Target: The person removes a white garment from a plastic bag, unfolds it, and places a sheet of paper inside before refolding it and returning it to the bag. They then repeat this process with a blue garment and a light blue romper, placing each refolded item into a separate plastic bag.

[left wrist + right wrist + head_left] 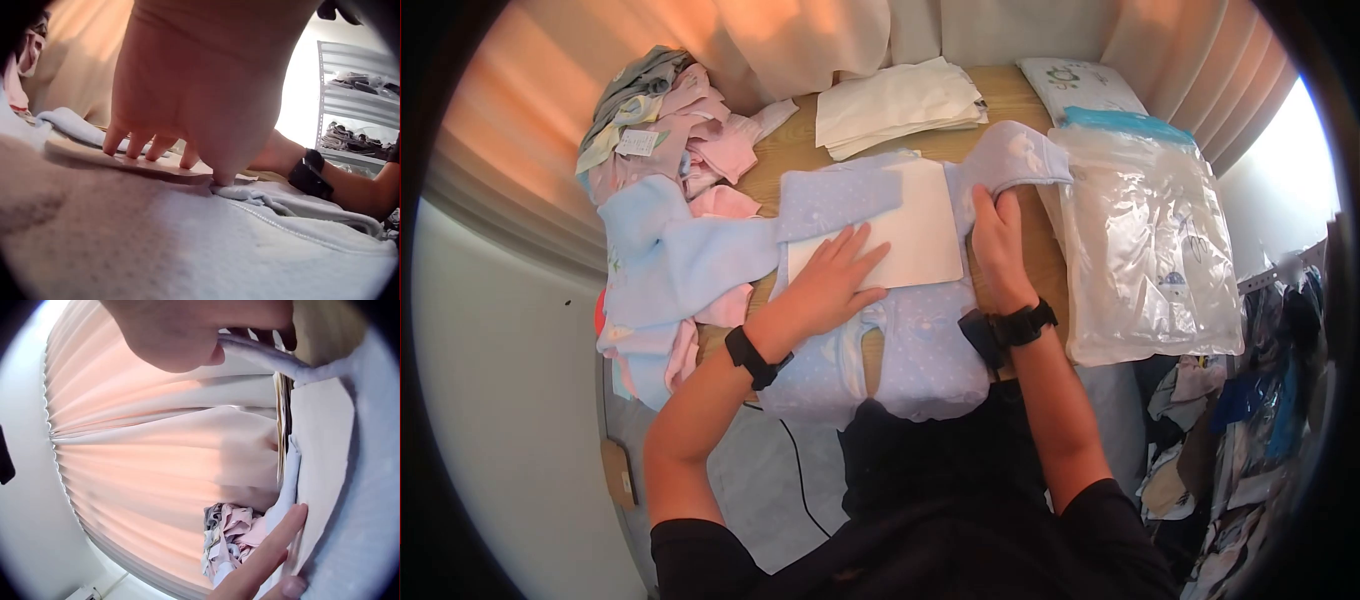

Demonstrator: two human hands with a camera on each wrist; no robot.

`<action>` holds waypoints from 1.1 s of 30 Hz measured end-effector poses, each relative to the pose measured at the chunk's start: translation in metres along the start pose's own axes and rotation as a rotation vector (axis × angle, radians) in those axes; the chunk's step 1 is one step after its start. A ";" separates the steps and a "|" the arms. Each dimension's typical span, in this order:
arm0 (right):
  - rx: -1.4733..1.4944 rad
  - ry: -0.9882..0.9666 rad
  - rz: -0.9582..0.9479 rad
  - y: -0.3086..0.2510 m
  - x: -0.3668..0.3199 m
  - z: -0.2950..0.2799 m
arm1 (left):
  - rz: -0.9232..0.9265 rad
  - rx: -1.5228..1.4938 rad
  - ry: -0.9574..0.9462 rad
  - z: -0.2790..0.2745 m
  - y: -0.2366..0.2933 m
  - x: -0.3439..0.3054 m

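A pale lavender-blue dotted garment (930, 345) lies spread on the table, its lower part split in two legs toward the person. On it sits a white cardboard sheet (925, 235), with one sleeve (840, 193) folded across the sheet's far left part. With spread, fairly straight fingers, my left hand (835, 280) presses down on the cardboard; the left wrist view shows the fingertips (153, 153) on its surface. My right hand (998, 245) pinches the other sleeve (1025, 155) near its cuff, right of the sheet; in the right wrist view the thumb is against the fabric.
A heap of pink and grey clothes (700, 130) and a light blue garment (670, 255) cover the table's left side. White sheets (895, 105) are stacked at the back. Clear plastic bags (1150, 250) lie on the right, and curtains (780, 40) hang behind.
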State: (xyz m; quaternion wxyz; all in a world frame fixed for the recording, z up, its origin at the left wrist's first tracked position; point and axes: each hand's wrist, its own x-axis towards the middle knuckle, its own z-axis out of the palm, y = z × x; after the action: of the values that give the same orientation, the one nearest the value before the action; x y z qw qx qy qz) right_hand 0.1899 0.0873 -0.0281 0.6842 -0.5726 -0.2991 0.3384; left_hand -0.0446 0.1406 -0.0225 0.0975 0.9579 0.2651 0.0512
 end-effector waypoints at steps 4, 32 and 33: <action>0.085 0.070 0.056 0.014 0.008 0.001 | -0.030 0.096 -0.042 -0.003 0.005 -0.004; -0.905 -0.390 -0.642 0.014 -0.046 0.036 | -0.243 -0.192 0.188 -0.028 0.023 -0.053; -0.769 -0.405 -0.639 -0.012 -0.065 0.021 | -0.338 -0.229 0.189 -0.035 0.028 -0.070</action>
State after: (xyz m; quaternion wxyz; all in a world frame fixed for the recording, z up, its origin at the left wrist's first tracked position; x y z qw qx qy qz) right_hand 0.1360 0.0456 -0.0144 0.4228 -0.5854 -0.6867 0.0832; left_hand -0.0956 0.0868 0.0146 0.1878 0.8734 0.4224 0.1533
